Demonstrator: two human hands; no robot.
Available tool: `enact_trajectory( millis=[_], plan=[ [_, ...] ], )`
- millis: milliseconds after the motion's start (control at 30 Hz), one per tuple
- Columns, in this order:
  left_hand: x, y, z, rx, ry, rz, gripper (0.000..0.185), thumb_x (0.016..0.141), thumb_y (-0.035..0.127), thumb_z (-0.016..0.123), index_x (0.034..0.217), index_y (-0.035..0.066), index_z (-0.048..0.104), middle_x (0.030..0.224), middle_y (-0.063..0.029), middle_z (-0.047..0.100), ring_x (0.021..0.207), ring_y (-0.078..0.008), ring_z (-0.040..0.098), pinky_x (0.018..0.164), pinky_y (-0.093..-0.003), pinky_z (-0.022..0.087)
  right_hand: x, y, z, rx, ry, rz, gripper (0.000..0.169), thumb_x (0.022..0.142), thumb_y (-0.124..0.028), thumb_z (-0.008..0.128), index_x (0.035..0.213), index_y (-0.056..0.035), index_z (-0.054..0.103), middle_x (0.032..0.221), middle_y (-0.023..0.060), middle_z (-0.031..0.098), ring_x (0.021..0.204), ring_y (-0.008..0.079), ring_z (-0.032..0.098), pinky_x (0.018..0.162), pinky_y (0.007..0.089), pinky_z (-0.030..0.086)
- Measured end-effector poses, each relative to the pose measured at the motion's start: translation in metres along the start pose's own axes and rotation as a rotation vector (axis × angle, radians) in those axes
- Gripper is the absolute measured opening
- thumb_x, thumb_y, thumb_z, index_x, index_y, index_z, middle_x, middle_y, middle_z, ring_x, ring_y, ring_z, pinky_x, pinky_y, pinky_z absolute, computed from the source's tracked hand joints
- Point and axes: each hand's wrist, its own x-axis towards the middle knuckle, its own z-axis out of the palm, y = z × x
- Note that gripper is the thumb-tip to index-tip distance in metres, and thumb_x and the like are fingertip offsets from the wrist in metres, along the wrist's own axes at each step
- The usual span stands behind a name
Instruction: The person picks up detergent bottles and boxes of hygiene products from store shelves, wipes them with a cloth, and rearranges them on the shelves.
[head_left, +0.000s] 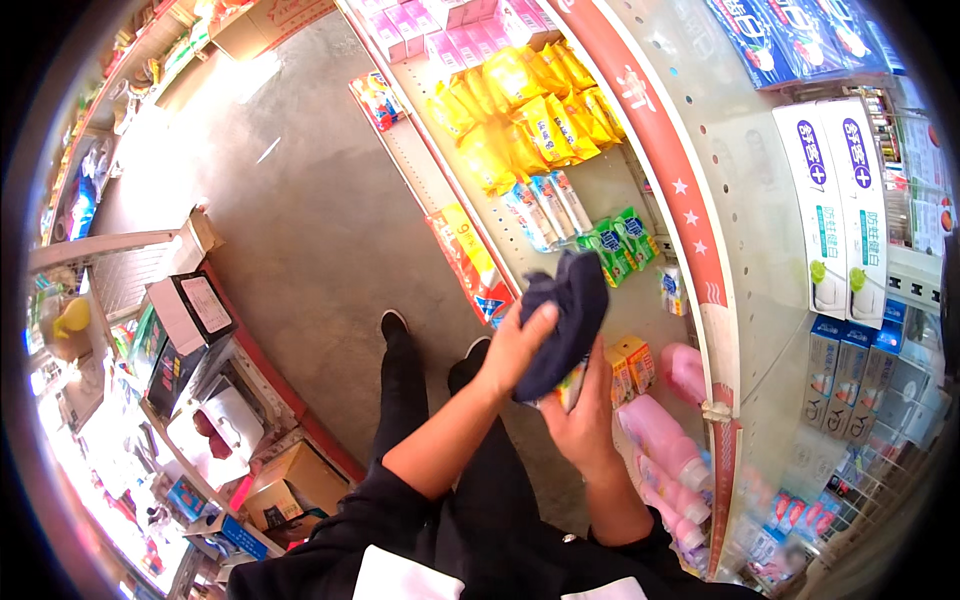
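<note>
My left hand (514, 349) grips a bunched dark navy cloth (568, 322), thumb on top. Just below it, my right hand (585, 420) holds a small package with a colourful printed wrapper (572, 386). The cloth covers most of that package and lies against it. Both hands are in front of the store shelf (517, 247), over its front edge. Beyond the cloth are green-wrapped packs (619, 244), and small orange boxes (632, 367) stand beside my right hand.
Yellow packets (525, 112), white-and-blue tubular packs (549, 210) and pink bottles (664, 442) fill the shelf. Above runs a red-edged upper shelf (686, 195) with toothpaste boxes (829, 210). A cardboard box (296, 484) and cluttered racks line the left of the concrete aisle (322, 195).
</note>
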Motion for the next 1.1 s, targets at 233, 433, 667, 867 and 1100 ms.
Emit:
enact_trajectory(
  millis=[233, 433, 667, 867, 1100],
  plan=[
    [-0.029, -0.024, 0.007, 0.204, 0.201, 0.126, 0.046, 0.093, 0.028, 0.054, 0.129, 0.002, 0.042, 0.118, -0.0134, 0.054, 0.108, -0.0226, 0.052, 0.09, -0.0336, 0.044, 0.01, 0.015, 0.019, 0.289, 0.156, 0.102, 0.068, 0.091, -0.027, 0.055, 0.138, 0.0097, 0.022, 0.14, 0.0258, 0.032, 0.131, 0.0346, 0.031, 0.109, 0.0408, 0.023],
    [-0.042, -0.015, -0.012, -0.574, -0.163, -0.156, 0.037, 0.094, 0.015, 0.047, 0.129, 0.002, 0.044, 0.123, -0.0119, 0.054, 0.113, -0.023, 0.051, 0.097, -0.035, 0.041, 0.002, -0.004, 0.011, 0.687, 0.087, 0.243, 0.068, 0.084, -0.018, 0.063, 0.136, 0.0048, 0.026, 0.126, 0.0182, 0.044, 0.11, 0.0245, 0.049, 0.093, 0.0345, 0.04],
    [-0.021, -0.063, -0.087, -0.713, -0.67, 0.053, 0.042, 0.096, 0.022, 0.043, 0.137, 0.008, 0.04, 0.131, -0.0109, 0.05, 0.116, -0.024, 0.052, 0.101, -0.0349, 0.04, 0.006, -0.034, 0.014, 0.378, -0.147, 0.172, 0.043, 0.092, -0.025, 0.054, 0.122, 0.0056, 0.047, 0.13, 0.0176, 0.04, 0.11, 0.0257, 0.049, 0.087, 0.0317, 0.044],
    [-0.01, -0.057, -0.084, -0.785, -0.5, -0.029, 0.046, 0.097, 0.03, 0.041, 0.137, 0.009, 0.038, 0.132, -0.0104, 0.049, 0.118, -0.0239, 0.05, 0.101, -0.0341, 0.04, 0.004, -0.055, 0.032, 0.161, -0.12, -0.092, 0.073, 0.084, -0.031, 0.064, 0.136, 0.0057, 0.028, 0.13, 0.026, 0.036, 0.119, 0.0387, 0.039, 0.102, 0.0447, 0.029],
    [-0.044, -0.026, -0.038, -0.476, -0.127, 0.11, 0.042, 0.09, 0.025, 0.052, 0.125, 0.003, 0.048, 0.118, -0.0118, 0.055, 0.104, -0.0242, 0.056, 0.088, -0.0331, 0.046, 0.005, -0.032, 0.042, -0.001, 0.109, -0.154, 0.077, 0.084, -0.035, 0.062, 0.138, 0.0065, 0.024, 0.129, 0.0277, 0.037, 0.119, 0.0412, 0.038, 0.101, 0.0466, 0.029]
  ],
)
